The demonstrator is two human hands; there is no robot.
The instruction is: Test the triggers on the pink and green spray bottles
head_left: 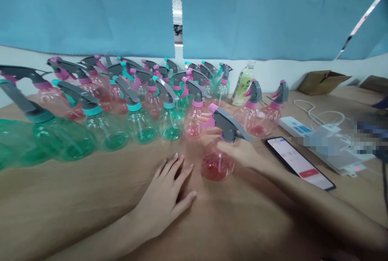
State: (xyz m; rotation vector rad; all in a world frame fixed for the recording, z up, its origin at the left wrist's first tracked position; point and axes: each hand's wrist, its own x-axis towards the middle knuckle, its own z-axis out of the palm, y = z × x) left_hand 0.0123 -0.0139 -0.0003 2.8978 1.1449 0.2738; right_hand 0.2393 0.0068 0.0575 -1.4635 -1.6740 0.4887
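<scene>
A pink-tinted spray bottle (217,166) with a grey and pink trigger head stands in front of me, some red liquid in its base. My right hand (233,150) is behind it, partly hidden by the bottle and blurred. Its fingers stretch left toward another pink spray bottle (194,121); whether they touch either bottle is unclear. My left hand (166,184) lies flat on the table, fingers spread, just left of the front bottle and apart from it. Nearby stands a row of green spray bottles (170,125) with turquoise collars.
Several more spray bottles (87,87) crowd the back left. Two pink spray bottles (266,117), a labelled drink bottle (243,83), a phone (300,164), a white power strip (321,148) with cables and a cardboard box (323,82) occupy the right. A blue cloth (273,14) hangs behind.
</scene>
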